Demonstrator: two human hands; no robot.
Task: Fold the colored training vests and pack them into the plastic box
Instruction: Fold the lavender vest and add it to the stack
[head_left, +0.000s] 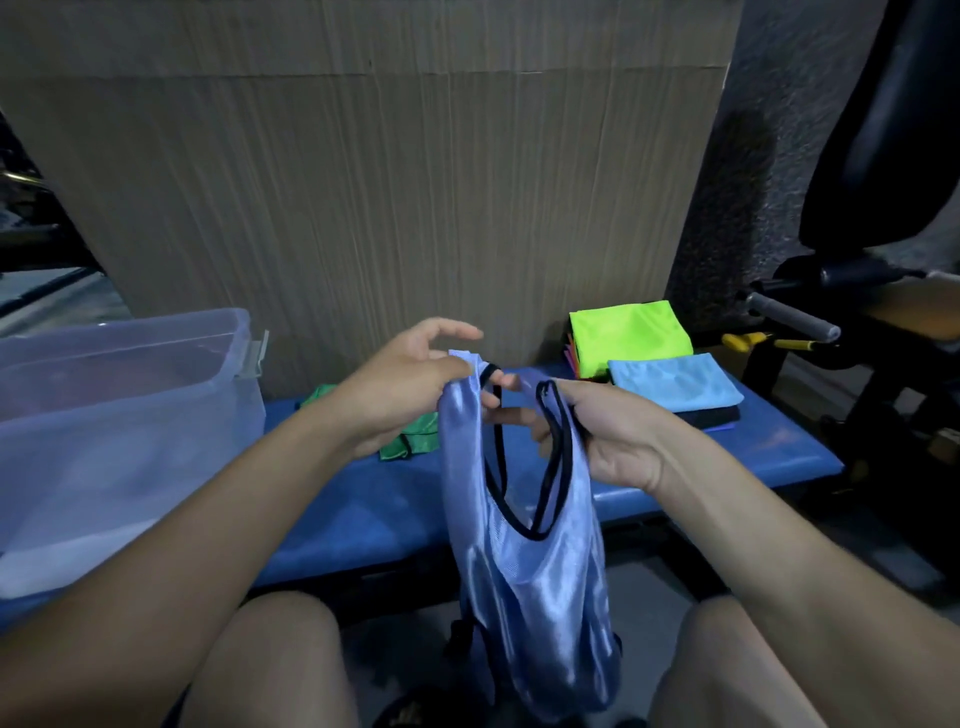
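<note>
- Green vest (410, 441): mostly hidden behind left hand (410, 384).
- Plastic box (119, 415): cut off at left edge.
- Blue vest (530, 587): hem blurred.

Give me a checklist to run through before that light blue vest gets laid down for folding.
1. Left hand pinches one strap of the light blue vest: ok.
2. Right hand grips the other strap: ok.
3. Vest hangs untwisted: cannot tell.
4. Bare stretch of the blue bench in front: ok.
5. Crumpled green vest out of the way: not ok, it lies on the bench under the left hand.
6. Plastic box open: ok.
</note>
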